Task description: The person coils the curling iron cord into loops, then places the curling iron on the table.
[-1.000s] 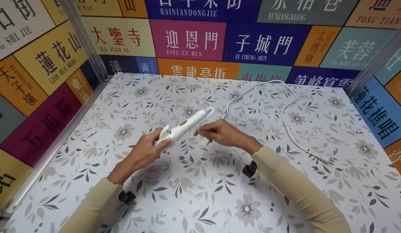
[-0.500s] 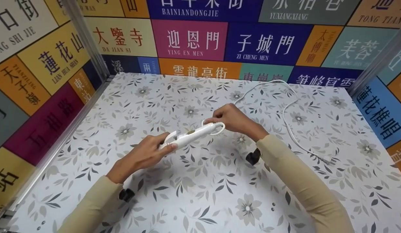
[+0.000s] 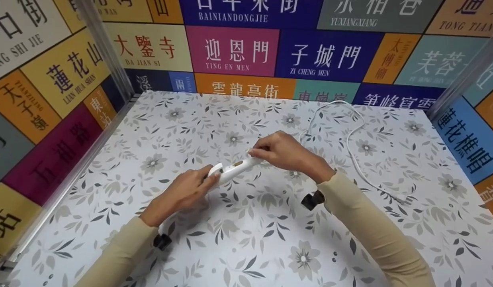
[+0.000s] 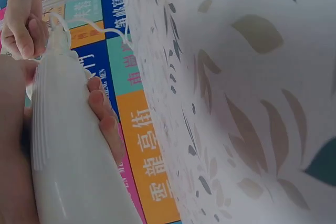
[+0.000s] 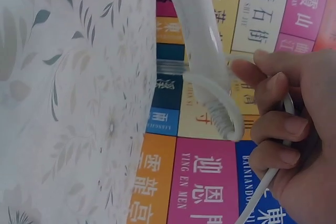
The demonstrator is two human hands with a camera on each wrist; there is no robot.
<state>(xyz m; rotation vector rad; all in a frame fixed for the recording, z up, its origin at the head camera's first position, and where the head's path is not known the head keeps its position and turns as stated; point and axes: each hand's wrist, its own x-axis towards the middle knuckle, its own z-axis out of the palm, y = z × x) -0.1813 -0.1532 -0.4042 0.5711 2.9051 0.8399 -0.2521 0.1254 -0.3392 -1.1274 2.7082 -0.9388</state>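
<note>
From afar I'm watching the left hand (image 3: 184, 189) gripping the white appliance (image 3: 231, 172) above the table (image 3: 266, 247) and the right hand (image 3: 284, 151) holding the cord (image 5: 261, 190) in curled fingers, where pulling hard could be straining the ribbed sleeve (image 5: 218, 114).

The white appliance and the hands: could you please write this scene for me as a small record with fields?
object: appliance, white, raised above the table
held by: left hand, fingers around the body
other hold: right hand, fingers curled round the cord
cord course: loops beside the appliance's end, then runs over the table
far end: plug, on the table at the right; type too small to tell
surface pattern: grey leaves and flowers
backdrop: coloured signs with Chinese characters
</note>
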